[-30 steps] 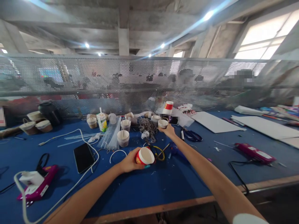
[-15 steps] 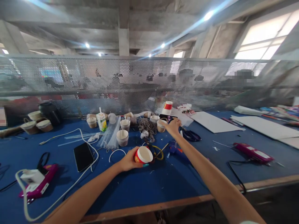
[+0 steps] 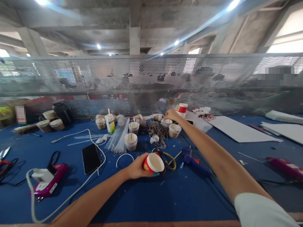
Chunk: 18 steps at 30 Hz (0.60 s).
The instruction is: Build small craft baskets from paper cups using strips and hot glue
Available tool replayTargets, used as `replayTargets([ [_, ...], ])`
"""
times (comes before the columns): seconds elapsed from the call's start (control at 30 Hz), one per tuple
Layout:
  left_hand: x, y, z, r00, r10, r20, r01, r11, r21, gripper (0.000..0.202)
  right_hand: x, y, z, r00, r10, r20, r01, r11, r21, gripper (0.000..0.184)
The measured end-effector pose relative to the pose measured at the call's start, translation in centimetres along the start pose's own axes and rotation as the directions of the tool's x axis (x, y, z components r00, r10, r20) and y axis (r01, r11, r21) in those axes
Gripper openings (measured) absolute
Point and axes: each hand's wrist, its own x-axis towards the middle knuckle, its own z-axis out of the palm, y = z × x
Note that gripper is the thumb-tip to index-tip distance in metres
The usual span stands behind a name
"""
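My left hand (image 3: pixel 139 167) is wrapped round a red paper cup (image 3: pixel 154 163), tilted so its pale open mouth faces up and toward me. Across the table, my right hand (image 3: pixel 172 115) reaches to the back, fingers bent down together by the rim of a small white-lined cup (image 3: pixel 167 123). What those fingers pinch, if anything, is too small to make out. Close by stand another wrapped small cup (image 3: pixel 174 131) and a red-and-white paper cup (image 3: pixel 182 109). A tangle of brown cord (image 3: pixel 158 131) lies left of them.
A blue glue gun (image 3: pixel 195 162) with its cable lies under my right forearm. Clear glue sticks (image 3: pixel 117 137), a drink carton (image 3: pixel 110 123) and a black phone (image 3: pixel 91 159) are on the left. White boards (image 3: pixel 243 128) lie right; a perforated screen (image 3: pixel 142 85) closes the back.
My right hand has moved from beside the front wrapped cup and phone to the cup behind it. The left hand keeps the red cup. My view has turned somewhat.
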Motion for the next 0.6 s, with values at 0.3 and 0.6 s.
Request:
replayTargets([
  [0.3,0.01,0.35,0.07,1.0,0.01,0.002,-0.01,1.0,0.01,0.067,0.14,-0.74,0.95,0.992,0.118,0.041,-0.116,0.992,-0.059,0.023],
  [0.6,-0.06,0.48,0.05,1.0,0.027,0.006,-0.028,0.999,0.02,0.066,0.21,-0.9,0.66,0.987,0.141,0.08,-0.134,0.988,-0.082,0.034],
])
